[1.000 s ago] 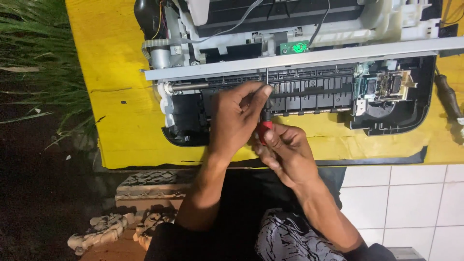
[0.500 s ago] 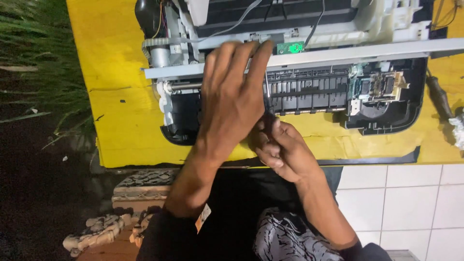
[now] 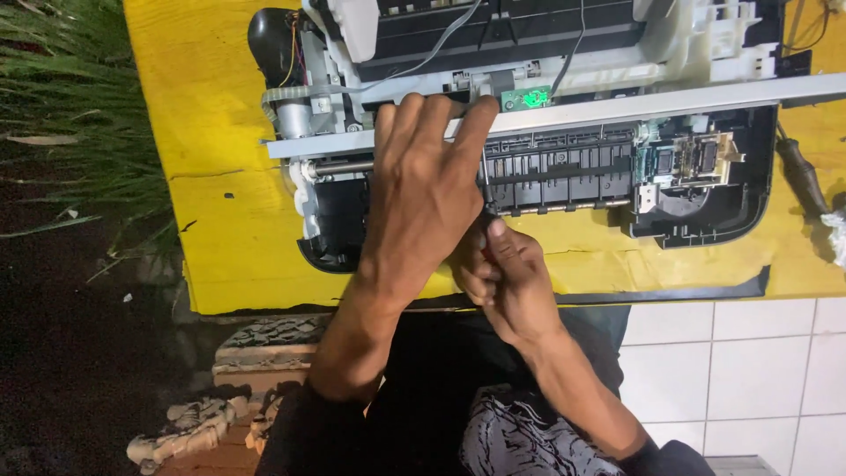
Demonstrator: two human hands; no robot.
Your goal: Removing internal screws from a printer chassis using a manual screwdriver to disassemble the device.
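An opened printer (image 3: 564, 167) with its cover off lies on a yellow table (image 3: 220, 203). My left hand (image 3: 423, 194) reaches across it, fingers stretched flat, fingertips resting on the long grey metal rail (image 3: 634, 106). Just below, my right hand (image 3: 507, 282) is closed around the handle of a thin screwdriver (image 3: 484, 189). Its shaft points up into the black ribbed paper path beside my left hand. The tip is hidden under the rail and my fingers.
A small green circuit board (image 3: 529, 97) and a grey motor (image 3: 295, 119) sit on the printer's frame. A dark-handled tool (image 3: 800, 176) and a white crumpled scrap (image 3: 833, 234) lie at the table's right edge. Grass (image 3: 62, 115) is at left, white tiles (image 3: 749, 370) at lower right.
My left hand has lifted off the screwdriver shaft and moved up onto the metal rail. The right hand keeps its hold on the screwdriver in nearly the same place.
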